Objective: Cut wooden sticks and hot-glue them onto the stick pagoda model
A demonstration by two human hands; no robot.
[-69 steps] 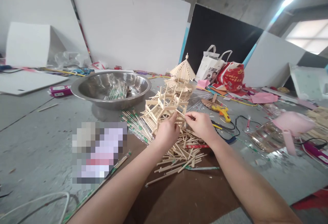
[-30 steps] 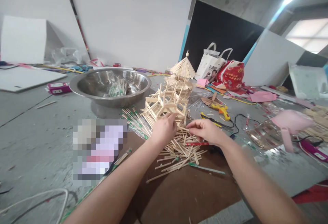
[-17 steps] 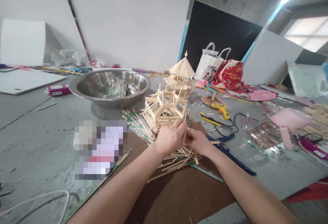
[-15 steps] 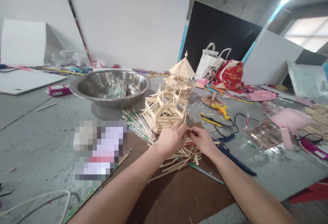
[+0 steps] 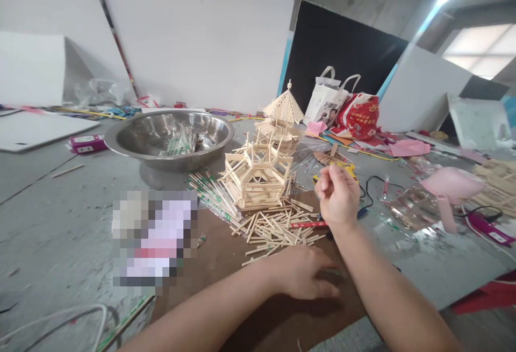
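The left hand's (image 5: 303,272) grip hung half-spread, nothing visible in it, over the brown board (image 5: 193,271), with the crisscrossed wooden sticks (image 5: 278,228) at its eleven o'clock. The right hand (image 5: 341,197), nearer the upright stick pavilion frame (image 5: 262,186) at its nine o'clock, was curled, contents uncertain; beyond, a steel basin (image 5: 169,162) sat on the grey surface (image 5: 80,201) before white panels (image 5: 201,40).

Pavilion (image 5: 261,166), sticks (image 5: 278,228) pale tan; board (image 5: 193,271) brown.

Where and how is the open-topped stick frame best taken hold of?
Probably by the lower walls of the stick frame, coming from both sides: stacked horizontal sticks run there, while thin posts jut up on top and loose sticks crowd the front.
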